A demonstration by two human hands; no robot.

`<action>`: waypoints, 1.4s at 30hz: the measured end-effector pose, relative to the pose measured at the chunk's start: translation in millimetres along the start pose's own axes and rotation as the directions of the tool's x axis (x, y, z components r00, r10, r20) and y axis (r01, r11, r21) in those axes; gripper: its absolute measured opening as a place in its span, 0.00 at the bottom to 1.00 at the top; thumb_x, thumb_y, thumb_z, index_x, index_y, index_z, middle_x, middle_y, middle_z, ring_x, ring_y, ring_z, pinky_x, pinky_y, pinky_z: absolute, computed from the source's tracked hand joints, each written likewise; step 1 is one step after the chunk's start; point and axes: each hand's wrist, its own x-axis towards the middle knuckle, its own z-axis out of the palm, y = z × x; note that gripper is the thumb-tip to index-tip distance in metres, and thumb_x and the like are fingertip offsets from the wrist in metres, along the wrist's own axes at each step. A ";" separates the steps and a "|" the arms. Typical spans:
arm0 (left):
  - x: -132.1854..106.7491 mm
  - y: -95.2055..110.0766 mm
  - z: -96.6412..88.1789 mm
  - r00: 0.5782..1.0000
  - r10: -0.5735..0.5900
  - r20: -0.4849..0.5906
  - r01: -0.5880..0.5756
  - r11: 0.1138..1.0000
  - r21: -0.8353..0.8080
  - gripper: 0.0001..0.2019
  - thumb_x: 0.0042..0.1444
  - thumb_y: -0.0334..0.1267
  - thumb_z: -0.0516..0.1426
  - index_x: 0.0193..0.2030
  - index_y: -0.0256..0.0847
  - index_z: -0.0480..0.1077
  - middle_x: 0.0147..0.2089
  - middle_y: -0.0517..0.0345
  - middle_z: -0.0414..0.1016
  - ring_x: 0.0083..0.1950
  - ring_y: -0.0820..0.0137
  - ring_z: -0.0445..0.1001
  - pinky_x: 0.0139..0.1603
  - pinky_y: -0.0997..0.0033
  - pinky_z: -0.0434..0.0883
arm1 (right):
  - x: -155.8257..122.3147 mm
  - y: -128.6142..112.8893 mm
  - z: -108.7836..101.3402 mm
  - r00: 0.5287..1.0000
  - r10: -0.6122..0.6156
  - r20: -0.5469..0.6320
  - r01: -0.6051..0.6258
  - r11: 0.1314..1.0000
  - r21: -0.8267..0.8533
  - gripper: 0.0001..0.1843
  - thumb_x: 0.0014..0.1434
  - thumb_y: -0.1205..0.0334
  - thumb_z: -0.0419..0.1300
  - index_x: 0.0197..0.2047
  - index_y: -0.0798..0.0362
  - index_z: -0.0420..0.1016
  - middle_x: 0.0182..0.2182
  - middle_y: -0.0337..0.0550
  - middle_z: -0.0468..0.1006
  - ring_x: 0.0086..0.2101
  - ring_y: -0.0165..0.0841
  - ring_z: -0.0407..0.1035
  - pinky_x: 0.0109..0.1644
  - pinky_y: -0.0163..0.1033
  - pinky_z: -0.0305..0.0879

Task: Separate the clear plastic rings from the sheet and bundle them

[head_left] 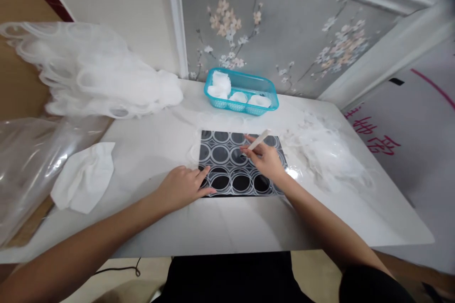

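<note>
On the white table lies a black mat [229,194] covered by a sheet of translucent white rings [220,154], set in rows. My left hand [183,184] rests at the sheet's lower left corner, its thumb and fingers spread and pressing on the edge. My right hand [266,158] is closed around a slim white pen-like tool [260,139]. The tool's dark, thin end points down at a ring in the middle of the sheet. Its exact kind is too small to tell.
A blue plastic basket [241,78] with white round pieces stands behind the mat. A big heap of white ring sheets [106,75] fills the back left. Crumpled clear scraps [327,151] lie right. A white cloth [85,177] and clear plastic bag [31,165] are at left.
</note>
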 end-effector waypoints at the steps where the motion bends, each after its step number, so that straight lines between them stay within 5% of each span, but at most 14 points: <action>1: -0.4 3.2 -0.6 0.999 -0.028 0.025 0.027 0.999 0.020 0.35 0.62 0.61 0.41 0.61 0.32 0.63 0.33 0.44 0.78 0.34 0.61 0.76 0.33 0.66 0.65 | 0.5 1.1 -3.3 0.999 0.027 0.023 -0.026 0.998 -0.050 0.18 0.59 0.57 0.57 0.52 0.51 0.72 0.39 0.44 0.82 0.38 0.40 0.78 0.46 0.46 0.74; 4: -1.1 11.5 -3.2 0.987 -0.120 0.111 0.115 0.992 0.054 0.39 0.59 0.64 0.43 0.65 0.31 0.58 0.32 0.44 0.78 0.30 0.60 0.76 0.27 0.68 0.61 | 5.5 -4.3 -7.7 0.996 0.068 0.054 -0.058 0.984 -0.168 0.08 0.56 0.57 0.59 0.34 0.51 0.78 0.35 0.43 0.82 0.34 0.40 0.77 0.42 0.45 0.74; 9: -0.8 13.6 -7.9 0.958 -0.231 0.173 0.227 0.973 0.042 0.46 0.54 0.68 0.45 0.67 0.29 0.54 0.36 0.41 0.78 0.31 0.57 0.76 0.24 0.69 0.59 | 23.6 -27.4 25.7 0.992 0.024 0.121 -0.030 0.998 0.046 0.10 0.56 0.54 0.61 0.36 0.51 0.76 0.27 0.41 0.80 0.28 0.36 0.75 0.34 0.41 0.72; 15: -1.1 8.0 -6.6 0.954 -0.221 0.202 0.227 0.974 -0.009 0.48 0.54 0.69 0.42 0.66 0.27 0.54 0.35 0.40 0.78 0.32 0.57 0.77 0.25 0.67 0.61 | 38.8 -27.4 80.5 0.971 -0.054 0.233 -0.013 0.961 0.276 0.11 0.55 0.52 0.61 0.36 0.50 0.71 0.26 0.38 0.78 0.27 0.33 0.74 0.33 0.39 0.72; 26: -2.6 6.1 -8.9 0.958 -0.217 0.188 0.228 0.973 -0.041 0.46 0.54 0.69 0.40 0.66 0.31 0.56 0.32 0.43 0.78 0.30 0.58 0.76 0.24 0.67 0.62 | 36.9 -20.9 83.6 0.966 -0.014 0.260 -0.063 0.956 0.286 0.15 0.53 0.49 0.63 0.36 0.51 0.72 0.28 0.41 0.80 0.29 0.35 0.75 0.34 0.39 0.72; 29: -2.2 4.9 -9.9 0.961 -0.211 0.181 0.223 0.974 -0.047 0.47 0.54 0.70 0.36 0.65 0.31 0.57 0.31 0.43 0.78 0.30 0.58 0.76 0.25 0.67 0.62 | 36.7 -23.4 81.5 0.969 -0.077 0.236 0.034 0.983 0.181 0.12 0.56 0.50 0.62 0.36 0.51 0.72 0.26 0.40 0.79 0.27 0.35 0.74 0.31 0.39 0.71; 32: 0.6 -0.1 -12.0 0.962 -0.184 0.202 0.198 0.979 -0.050 0.47 0.54 0.70 0.38 0.64 0.30 0.59 0.29 0.44 0.77 0.30 0.58 0.76 0.25 0.67 0.61 | 33.6 -25.0 77.4 0.927 -0.285 0.243 0.293 0.956 0.003 0.07 0.61 0.56 0.58 0.38 0.50 0.72 0.32 0.43 0.80 0.34 0.37 0.76 0.38 0.42 0.72; 36: 6.3 -8.4 -14.1 0.965 -0.139 0.223 0.155 0.986 -0.055 0.42 0.53 0.69 0.47 0.60 0.32 0.64 0.26 0.49 0.76 0.29 0.59 0.75 0.25 0.68 0.59 | 32.1 -22.6 74.8 0.704 -0.605 0.372 0.686 0.714 -0.137 0.07 0.63 0.67 0.53 0.41 0.50 0.72 0.41 0.44 0.81 0.55 0.42 0.66 0.56 0.52 0.65; 39: 9.7 -11.9 -15.0 0.964 -0.133 0.230 0.148 0.988 -0.051 0.40 0.51 0.68 0.50 0.56 0.33 0.66 0.27 0.50 0.76 0.29 0.60 0.75 0.24 0.69 0.58 | 48.8 -21.9 72.4 0.583 -0.676 0.450 0.805 0.555 -0.210 0.09 0.62 0.70 0.54 0.40 0.46 0.72 0.41 0.39 0.81 0.56 0.40 0.65 0.61 0.54 0.58; 40: 10.3 -12.5 -15.3 0.963 -0.131 0.237 0.147 0.988 -0.055 0.40 0.51 0.68 0.51 0.57 0.33 0.66 0.26 0.50 0.76 0.29 0.60 0.75 0.24 0.70 0.57 | 58.5 -22.8 69.7 0.605 -0.688 0.400 0.795 0.547 -0.263 0.09 0.62 0.69 0.54 0.39 0.45 0.72 0.40 0.37 0.80 0.54 0.40 0.66 0.62 0.55 0.56; 42: 10.6 -13.3 -15.6 0.958 -0.130 0.256 0.152 0.986 -0.068 0.42 0.49 0.68 0.52 0.59 0.34 0.64 0.26 0.52 0.75 0.28 0.61 0.74 0.22 0.70 0.55 | 78.8 -26.5 60.4 0.724 -0.683 0.095 0.660 0.645 -0.385 0.10 0.64 0.67 0.51 0.39 0.45 0.72 0.39 0.38 0.79 0.51 0.40 0.68 0.60 0.56 0.57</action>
